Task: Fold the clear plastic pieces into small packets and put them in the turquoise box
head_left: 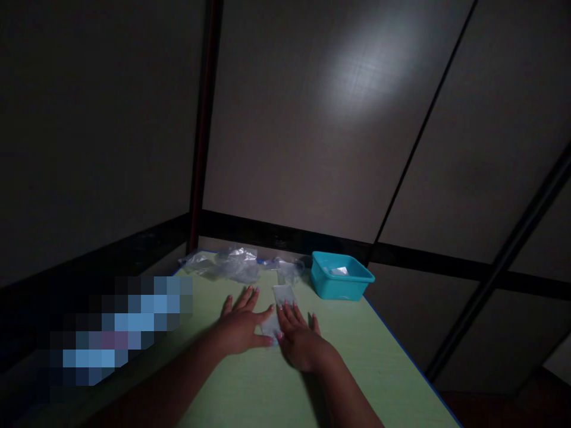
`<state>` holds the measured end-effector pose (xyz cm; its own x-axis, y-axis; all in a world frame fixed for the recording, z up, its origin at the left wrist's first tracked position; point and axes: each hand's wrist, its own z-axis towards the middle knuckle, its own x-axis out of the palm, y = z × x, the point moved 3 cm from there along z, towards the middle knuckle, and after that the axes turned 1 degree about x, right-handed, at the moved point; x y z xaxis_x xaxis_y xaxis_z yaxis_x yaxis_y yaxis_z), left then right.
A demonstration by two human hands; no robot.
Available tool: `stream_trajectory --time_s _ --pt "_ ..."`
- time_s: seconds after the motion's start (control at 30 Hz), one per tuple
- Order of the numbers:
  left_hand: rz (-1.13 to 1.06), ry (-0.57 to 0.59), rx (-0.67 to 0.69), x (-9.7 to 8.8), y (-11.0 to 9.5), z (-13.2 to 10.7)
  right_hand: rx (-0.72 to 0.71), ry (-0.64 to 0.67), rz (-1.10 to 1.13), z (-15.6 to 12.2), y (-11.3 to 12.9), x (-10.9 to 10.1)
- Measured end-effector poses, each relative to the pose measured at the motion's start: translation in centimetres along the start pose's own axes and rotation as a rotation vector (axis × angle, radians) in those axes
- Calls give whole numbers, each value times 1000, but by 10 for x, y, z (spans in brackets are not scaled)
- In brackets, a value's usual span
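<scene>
A small whitish, translucent plastic bag point(270, 328) lies flat on the green tabletop point(250, 392), partly covered by my hands. My left hand point(241, 327) rests at its left side with the fingers spread; its thumb and index finger reach the bag's edge. On the right part of the bag, my right hand point(301, 339) lies with its fingers stretched out across it. Just beyond my right fingertips, a pale flat piece point(284, 293) shows; whether it belongs to the same bag I cannot tell.
Several crumpled clear plastic bags point(241, 264) lie along the table's far edge. A turquoise basin point(341, 288) with something white inside stands at the back right. Large dark panels point(294, 131) rise behind the table. A blurred-out patch point(129, 327) covers the left side.
</scene>
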<state>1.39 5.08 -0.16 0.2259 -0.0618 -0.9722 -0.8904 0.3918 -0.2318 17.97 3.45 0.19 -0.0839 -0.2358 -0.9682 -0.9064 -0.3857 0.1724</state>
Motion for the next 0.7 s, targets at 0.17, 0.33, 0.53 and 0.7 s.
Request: stream_trajectory --time_s 0.17,0.33,0.53,0.7 --pt "-19 -84 133 -12 -9 -4 25 -72 -17 2 2 4" --pt "-148 -59 305 -8 -31 -11 18 -154 -29 11 7 11" --pt "-51 -56 208 5 -21 -5 27 -225 18 10 10 9" --pt "21 -74 119 8 -6 -1 36 -179 28 7 10 6"
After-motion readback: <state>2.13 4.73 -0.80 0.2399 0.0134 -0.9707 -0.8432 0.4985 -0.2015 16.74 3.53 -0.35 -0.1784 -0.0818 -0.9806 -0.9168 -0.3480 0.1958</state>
